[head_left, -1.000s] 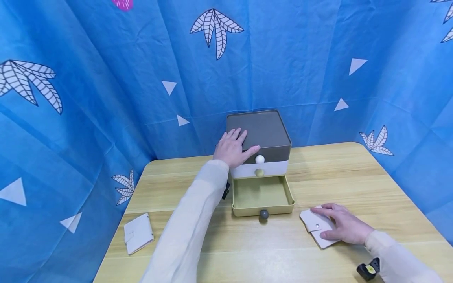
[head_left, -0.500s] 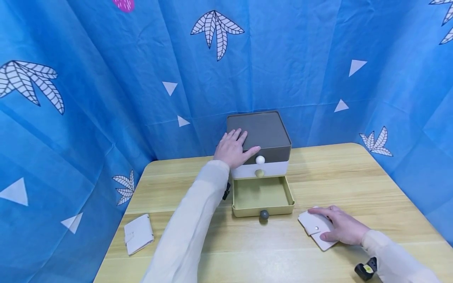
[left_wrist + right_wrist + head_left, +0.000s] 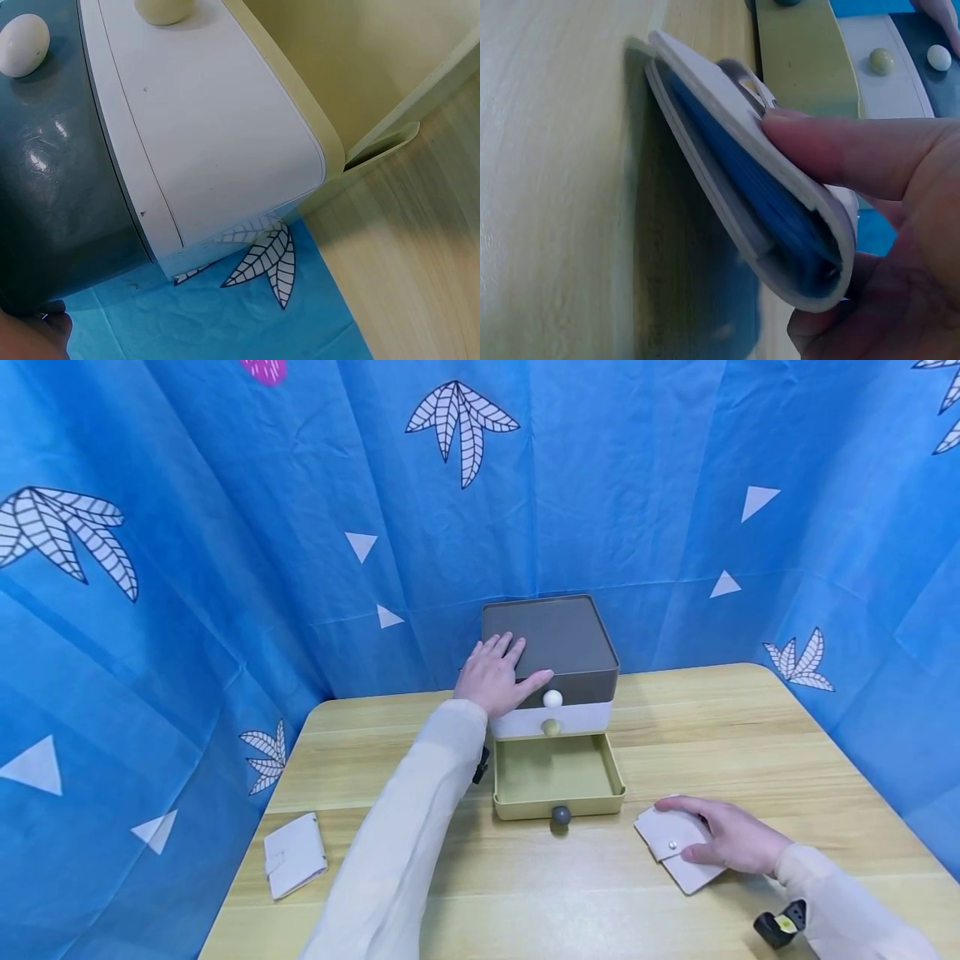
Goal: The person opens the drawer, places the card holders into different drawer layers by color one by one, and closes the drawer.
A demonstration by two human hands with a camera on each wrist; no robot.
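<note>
At the right front, my right hand (image 3: pixel 738 837) holds a small white card holder (image 3: pixel 664 828) with a snap strap. The right wrist view shows my thumb (image 3: pixel 832 146) pressing on its upper cover and other fingers at the spine; blue inner sleeves (image 3: pixel 757 195) show between the covers. Flat on top of a small drawer unit (image 3: pixel 562 635) rests my left hand (image 3: pixel 491 677), fingers spread, thumb near the front edge. The unit has a dark grey top tier, a white middle tier (image 3: pixel 217 112) and a beige bottom drawer (image 3: pixel 558 772), which is pulled out and holds nothing.
A second white card holder (image 3: pixel 295 856) lies at the left of the wooden table (image 3: pixel 600 902). Round knobs stick out from the drawer fronts, a dark one (image 3: pixel 560 816) on the pulled-out drawer. Blue patterned curtain (image 3: pixel 637 485) hangs behind and at both sides.
My right hand and the card holder shift slightly left, then back right. My left hand stays on the drawer unit, and the bottom drawer stays out.
</note>
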